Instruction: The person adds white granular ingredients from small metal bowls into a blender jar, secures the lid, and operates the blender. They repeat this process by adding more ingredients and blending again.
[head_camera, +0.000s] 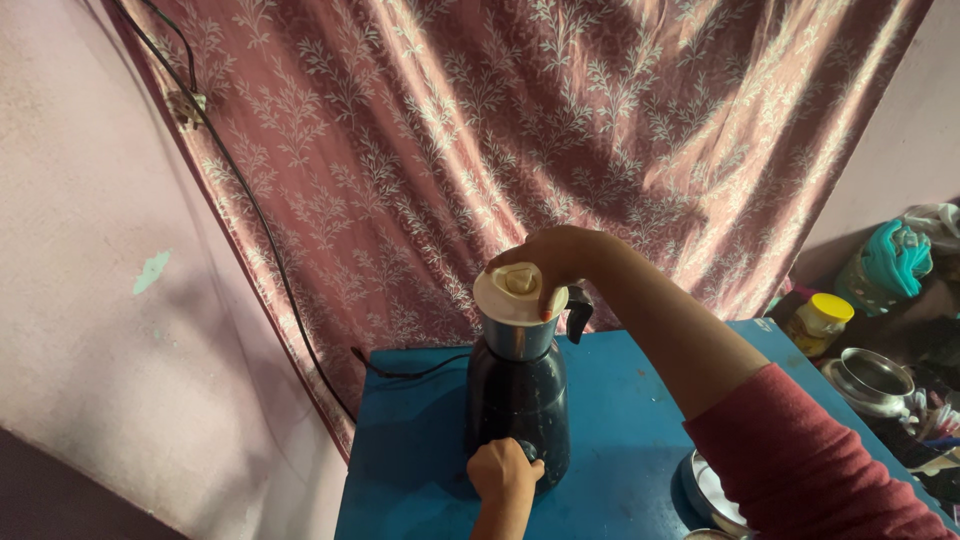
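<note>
At the frame's centre, the right hand (545, 262) presses flat on the white lid (510, 293) of the mixer grinder (517, 385) on the blue worktop (620, 430); the left hand (503, 470) pinches its front knob (partly hidden). If that pressure eases, the lid could lift and the contents spray.

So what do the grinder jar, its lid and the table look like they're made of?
The jar looks like polished steel: it is silvery and reflective. Its lid, pressed by the right hand, seems to be matte cream plastic. The dark base, where the left hand rests, looks like glossy plastic. The table has a flat blue painted surface; what lies underneath cannot be told.
</note>
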